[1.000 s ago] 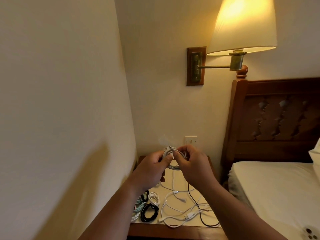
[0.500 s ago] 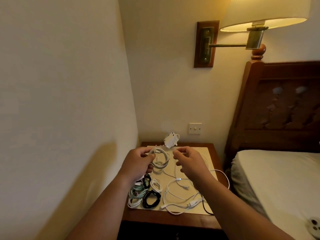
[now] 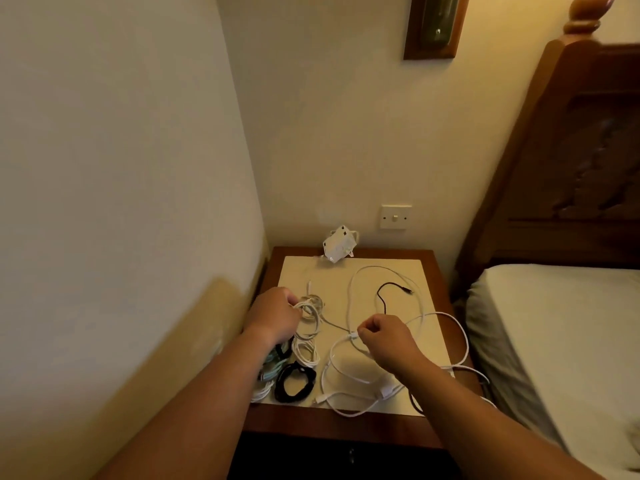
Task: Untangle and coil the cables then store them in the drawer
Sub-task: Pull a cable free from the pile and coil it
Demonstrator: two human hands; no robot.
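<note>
Where the wall meets the desk [image 3: 346,424] on the left, the left hand [image 3: 277,315] sits over the cream mat [image 3: 398,271], its fingers [image 3: 292,301] curled round a white coil [image 3: 313,308] that rests on the mat's left side. Just in front of that hand, along the mat's left edge, lie more wound cables: a teal coil [image 3: 277,360] partly under the wrist, a small white coil [image 3: 305,353] beside it, a black coil [image 3: 295,382] nearer the front edge, and a white bundle [image 3: 261,393] at the front left corner. At the back of the desk a white adapter [image 3: 337,249] leans tilted against the wall. Across the middle and right of the mat a loose white cable [image 3: 349,299] sprawls in wide loops, one loop hanging past the desk's right edge, and a thin black cable [image 3: 382,303] crosses it. The right hand [image 3: 384,336] is over this tangle, thumb and forefinger pinching the loose white cable near a plug, the other fingers clenched. Below the desk's front edge the drawer [image 3: 351,455] is a dark shape; it looks closed, though the light is too poor to be sure. On the wall behind is a switch [image 3: 396,217], and at far right a bed [image 3: 554,341] with a wooden headboard [image 3: 571,150].
</note>
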